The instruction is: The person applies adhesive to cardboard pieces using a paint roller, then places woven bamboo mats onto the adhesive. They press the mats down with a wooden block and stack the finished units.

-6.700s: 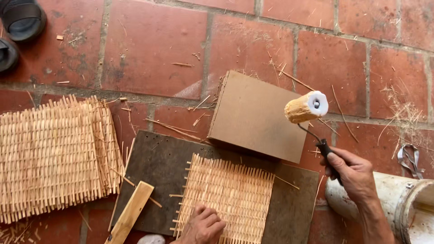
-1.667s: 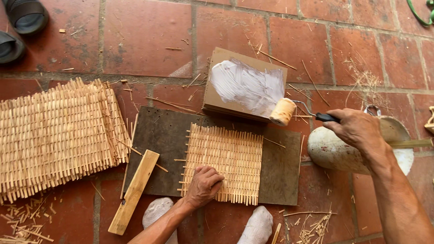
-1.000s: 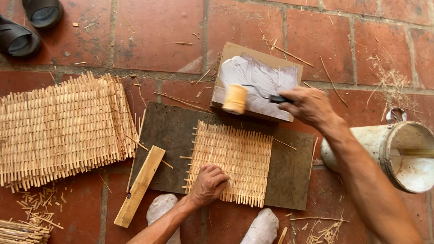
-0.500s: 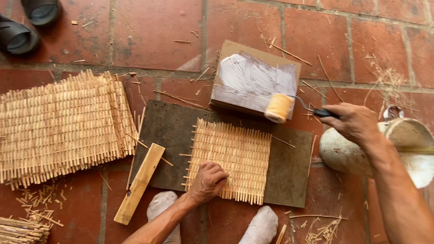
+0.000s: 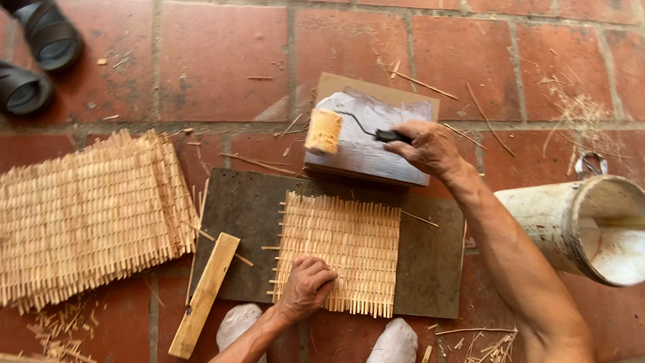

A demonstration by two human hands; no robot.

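- Brick floor [image 5: 222, 60] fills the frame.
- Right hand [image 5: 430, 148], upper centre, grips roller [image 5: 324, 131] over glue-coated board [image 5: 368, 138].
- Left hand [image 5: 308, 288], lower centre, fingers curled, presses woven mat [image 5: 349, 249].

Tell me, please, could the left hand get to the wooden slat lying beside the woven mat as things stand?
Probably yes. The left hand rests on the woven mat, and the wooden slat lies just to its left on the dark board, with nothing between them.
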